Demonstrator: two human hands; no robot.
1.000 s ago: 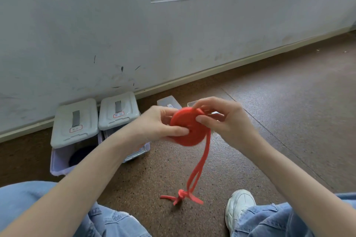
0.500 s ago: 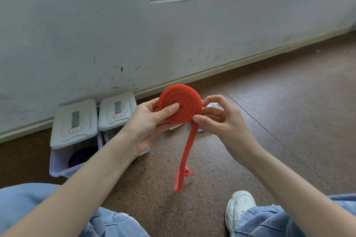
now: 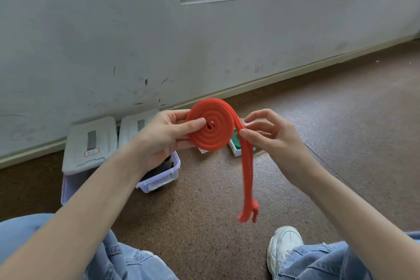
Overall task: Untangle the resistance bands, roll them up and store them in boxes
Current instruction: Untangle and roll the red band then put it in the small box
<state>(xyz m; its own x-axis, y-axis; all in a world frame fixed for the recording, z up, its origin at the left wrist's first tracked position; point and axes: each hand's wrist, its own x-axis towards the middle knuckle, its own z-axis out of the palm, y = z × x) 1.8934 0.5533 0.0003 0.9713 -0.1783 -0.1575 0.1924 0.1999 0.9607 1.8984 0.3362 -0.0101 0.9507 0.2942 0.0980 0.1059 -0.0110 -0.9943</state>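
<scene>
Rolling is clearly the step in hand, and it looks mostly done. Going big to small: the cork-brown floor (image 3: 318, 120) is backed by a cracked grey wall (image 3: 91, 41) across 12 o'clock, and two pale storage boxes (image 3: 89, 143) are parked against it at about 9 o'clock of the hands, each with a white lid laid on top. The nearer one's lid sits askew, so something dark can be made out inside, but what it is can't be told. A third small box (image 3: 236, 150) is half hidden behind the roll at 3 o'clock, and something green is seen in it, probably a band already stored, though that's a guess. The red resistance band (image 3: 211, 128) is held up in mid-air between the hands, wound into a flat spiral disc, with a loose tail dropping from its 3 o'clock edge towards 6 o'clock, ending in a little knotted bit well clear of the white sneaker (image 3: 284, 250). The disc is gripped by the left hand (image 3: 166, 136), thumb pressed flat across its face and fingers behind. The tail is pinched just below the disc by the right hand (image 3: 272, 138), thumb and forefinger closed on it. Next, the tail needs to be fed round with steady tension, otherwise the coils could spring loose, and then an open box has to be reached.
</scene>
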